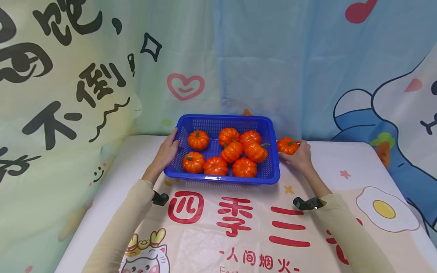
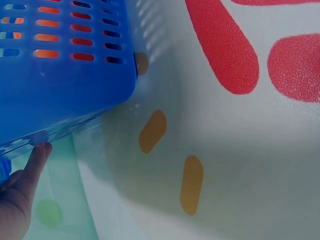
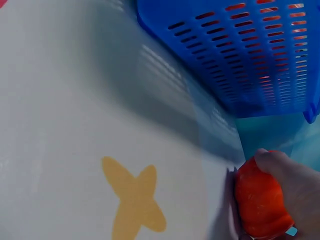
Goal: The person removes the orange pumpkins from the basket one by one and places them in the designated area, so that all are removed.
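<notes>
A blue plastic basket (image 1: 222,180) with slotted walls stands near the back of the table, several small orange pumpkins (image 1: 216,166) inside it. My left hand (image 1: 168,149) holds the basket's left side at the rim. In the left wrist view, a finger (image 2: 39,162) touches the outer wall below that rim. Just right of the basket, my right hand (image 1: 298,154) grips another small orange pumpkin (image 1: 286,146) with a green stem. The right wrist view shows the thumb (image 3: 272,161) across this pumpkin (image 3: 260,200), close to the tabletop; the other fingers are mostly hidden.
A printed cloth (image 1: 201,242) with red characters covers the table (image 1: 327,155). Behind the basket hangs a patterned curtain (image 1: 252,83) along the table's back edge. Both wrists carry small black cameras (image 1: 305,203).
</notes>
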The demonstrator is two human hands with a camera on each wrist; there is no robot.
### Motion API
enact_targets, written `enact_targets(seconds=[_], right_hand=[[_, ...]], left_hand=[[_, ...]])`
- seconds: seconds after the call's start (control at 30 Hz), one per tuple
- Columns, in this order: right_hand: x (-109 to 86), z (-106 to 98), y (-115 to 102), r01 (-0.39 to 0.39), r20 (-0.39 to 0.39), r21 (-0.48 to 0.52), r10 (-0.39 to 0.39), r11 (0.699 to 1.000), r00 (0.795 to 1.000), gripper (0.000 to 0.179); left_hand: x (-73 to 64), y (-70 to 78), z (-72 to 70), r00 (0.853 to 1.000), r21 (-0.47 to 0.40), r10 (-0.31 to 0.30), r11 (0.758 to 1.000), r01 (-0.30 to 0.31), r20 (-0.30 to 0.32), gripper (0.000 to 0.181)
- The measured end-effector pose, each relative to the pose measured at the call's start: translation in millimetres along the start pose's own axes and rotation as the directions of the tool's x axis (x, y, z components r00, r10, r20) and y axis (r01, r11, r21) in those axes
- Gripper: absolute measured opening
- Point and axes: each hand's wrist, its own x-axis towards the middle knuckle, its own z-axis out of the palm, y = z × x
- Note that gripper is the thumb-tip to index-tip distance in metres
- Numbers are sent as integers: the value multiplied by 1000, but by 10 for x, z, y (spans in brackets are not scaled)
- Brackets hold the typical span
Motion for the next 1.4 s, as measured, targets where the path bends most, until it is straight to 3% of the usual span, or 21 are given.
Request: enact_targets(seconds=[0.27,0.57,0.67,0.8,1.1,1.23,1.4], right_hand=[[-24,0,-42,18,19,-49,-17,999,1000,89],[-80,-91,-42,-16,22,-87,18,996,1000,105],[-191,-172,-72,-23,-42,-36,21,999,999,102],[-427,-309,-120,28,-103,20,-26,999,994,93],[-1049,-622,-275,133,-7,73,-133,988,991,85],[-1138,-648,-286,173,11,100,-175,980,985,82],[-1157,-611,-260,163,23,115,-166,980,986,82]], left_hand=[[-2,-4,-15,1000,-11,3,1000,-3,-9,57],[-16,-3,27,1000,-23,6,1000,-6,-3,57],[-23,14,26,1000,-25,9,1000,-9,0,57],[-30,31,18,1000,-22,5,1000,-5,4,57],[-17,16,8,1000,-19,6,1000,-6,7,57],[-18,7,-10,1000,-22,-6,1000,6,3,57],[-19,20,-5,1000,-24,-4,1000,4,10,57]])
